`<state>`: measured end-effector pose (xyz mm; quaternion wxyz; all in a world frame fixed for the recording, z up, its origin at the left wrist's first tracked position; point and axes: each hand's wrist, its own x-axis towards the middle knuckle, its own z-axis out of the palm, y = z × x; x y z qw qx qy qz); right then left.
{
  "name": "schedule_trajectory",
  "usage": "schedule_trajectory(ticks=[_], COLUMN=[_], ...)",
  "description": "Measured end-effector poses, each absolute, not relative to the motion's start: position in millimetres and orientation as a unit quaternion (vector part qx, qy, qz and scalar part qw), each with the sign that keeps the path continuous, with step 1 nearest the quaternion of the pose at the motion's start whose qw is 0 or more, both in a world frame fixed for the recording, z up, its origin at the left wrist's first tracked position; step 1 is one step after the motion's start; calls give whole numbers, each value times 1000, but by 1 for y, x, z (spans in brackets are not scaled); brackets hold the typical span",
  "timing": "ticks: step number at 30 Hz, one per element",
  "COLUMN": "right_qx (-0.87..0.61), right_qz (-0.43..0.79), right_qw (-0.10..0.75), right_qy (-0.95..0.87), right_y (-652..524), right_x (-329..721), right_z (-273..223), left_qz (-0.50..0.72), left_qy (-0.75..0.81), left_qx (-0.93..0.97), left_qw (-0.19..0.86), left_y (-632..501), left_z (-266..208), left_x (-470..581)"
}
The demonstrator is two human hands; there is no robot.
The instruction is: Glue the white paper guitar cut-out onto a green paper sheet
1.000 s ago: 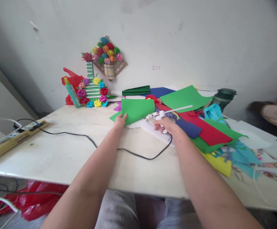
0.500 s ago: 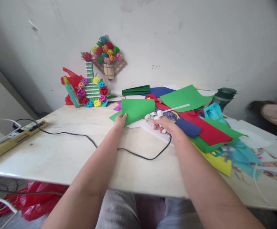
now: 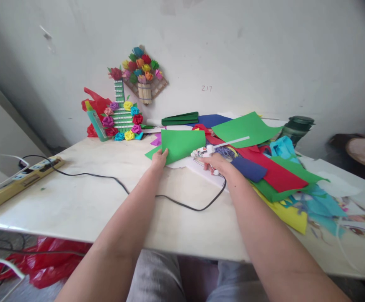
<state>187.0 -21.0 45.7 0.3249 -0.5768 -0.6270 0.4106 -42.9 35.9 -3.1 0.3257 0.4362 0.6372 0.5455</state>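
My left hand point(image 3: 159, 159) is closed on the lower left part of a green paper sheet point(image 3: 184, 144), which is bent upward from the table. My right hand point(image 3: 215, 162) is wrapped round a white hot glue gun point(image 3: 205, 151) with a patterned body. A white glue stick point(image 3: 232, 141) sticks out of its back, and its nozzle points left at the sheet's lower right edge. From the glue gun's handle a black cord point(image 3: 198, 209) loops over the table. White paper point(image 3: 207, 175) lies under the gun.
Coloured paper sheets point(image 3: 273, 167) are heaped on the right, near a dark green lidded container point(image 3: 297, 128). At back left stand a paper-flower guitar point(image 3: 122, 117), a flower basket decoration point(image 3: 144, 93) and a glue bottle point(image 3: 97, 122). A yellow power strip point(image 3: 33, 175) lies at the left edge.
The view has shifted very slightly. Both hands, the green sheet and the glue gun keep nearly the same positions.
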Motion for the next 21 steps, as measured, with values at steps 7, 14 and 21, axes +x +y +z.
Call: schedule_trajectory(ticks=[7, 14, 21], right_qx=[-589, -612, -621], right_qz=[409, 390, 386], right_qw=[328, 319, 316], right_qy=[-615, -610, -605], right_y=[-23, -24, -23], right_x=[185, 182, 182], right_z=[47, 49, 49], left_qz=[550, 559, 558], left_qy=[634, 615, 614], left_qx=[435, 443, 447], left_qw=[326, 337, 336], left_y=[35, 31, 32], left_z=[-3, 1, 0], left_x=[-43, -41, -42])
